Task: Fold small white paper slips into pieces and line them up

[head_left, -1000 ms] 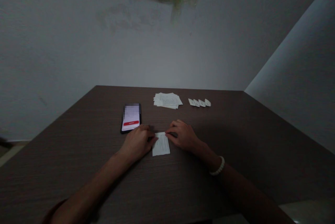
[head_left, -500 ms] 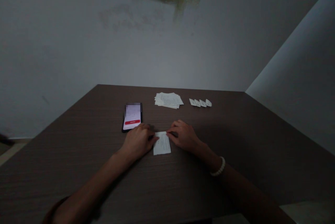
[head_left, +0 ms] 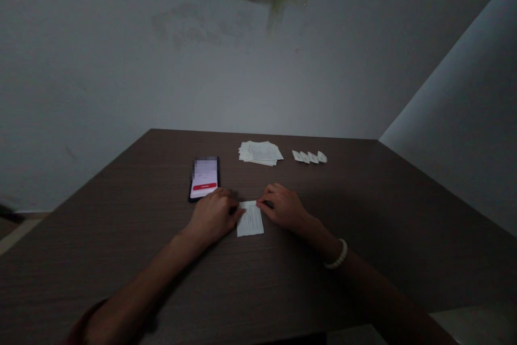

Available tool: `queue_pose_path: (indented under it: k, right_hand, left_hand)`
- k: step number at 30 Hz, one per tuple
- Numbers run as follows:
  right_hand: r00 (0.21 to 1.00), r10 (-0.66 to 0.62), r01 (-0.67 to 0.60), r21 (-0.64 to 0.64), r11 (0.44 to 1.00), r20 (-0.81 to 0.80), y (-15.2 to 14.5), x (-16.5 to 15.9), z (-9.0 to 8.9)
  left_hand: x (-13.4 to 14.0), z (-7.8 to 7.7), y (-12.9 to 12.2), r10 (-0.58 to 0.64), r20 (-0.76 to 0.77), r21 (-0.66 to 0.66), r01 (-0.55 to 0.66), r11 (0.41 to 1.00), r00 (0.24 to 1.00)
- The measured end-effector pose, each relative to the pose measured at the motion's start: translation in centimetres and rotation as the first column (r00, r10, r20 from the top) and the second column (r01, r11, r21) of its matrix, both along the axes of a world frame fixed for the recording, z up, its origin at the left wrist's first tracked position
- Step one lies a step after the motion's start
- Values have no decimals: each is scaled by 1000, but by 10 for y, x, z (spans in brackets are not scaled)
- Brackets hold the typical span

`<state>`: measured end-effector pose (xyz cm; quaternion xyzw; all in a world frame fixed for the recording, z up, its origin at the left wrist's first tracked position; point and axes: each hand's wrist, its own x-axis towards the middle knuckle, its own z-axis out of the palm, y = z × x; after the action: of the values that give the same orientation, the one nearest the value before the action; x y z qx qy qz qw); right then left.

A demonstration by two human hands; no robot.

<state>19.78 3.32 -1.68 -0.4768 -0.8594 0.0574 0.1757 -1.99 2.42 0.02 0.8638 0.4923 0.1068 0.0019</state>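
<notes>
No text can be read. The slip (head_left: 252,220) just below the frame's centre bears lines of print too small to make out. The phone (head_left: 204,177), left of centre, shows a partly pixelated screen with a red bar (head_left: 204,187), its pale lettering illegible. Faint print on the papers (head_left: 260,152), above centre, is likewise unreadable.

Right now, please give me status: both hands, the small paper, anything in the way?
Left fingers at upper left of the small paper; right fingers at its top right corner. Paper on table, printed side up. Phone just beyond left hand, off paper.
</notes>
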Motion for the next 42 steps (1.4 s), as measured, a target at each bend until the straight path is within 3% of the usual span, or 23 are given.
queue_pose_path:
  k: [10, 15, 23, 27, 42]
  right_hand:
    - [997, 76, -78, -59, 995, -28, 6, 9, 4]
    - [994, 105, -105, -4, 994, -34, 10, 8, -1]
    - [975, 59, -47, 61, 997, -214, 16, 8, -8]
    - [963, 132, -112, 96, 989, -234, 18, 6, -8]
    - [971, 121, -131, -36, 991, -207, 20, 4, -7]
  left_hand:
    - [0, 2, -2, 12, -7, -41, -12, 999, 1000]
    - [1, 2, -2, 13, -16, -31, -13, 999, 1000]
    - [0, 2, -3, 10, 19, -35, -9, 999, 1000]
    - [-1, 1, -2, -1, 26, -32, 2, 999, 1000]
    - [2, 5, -5, 2, 27, -30, -1, 1000, 1000]
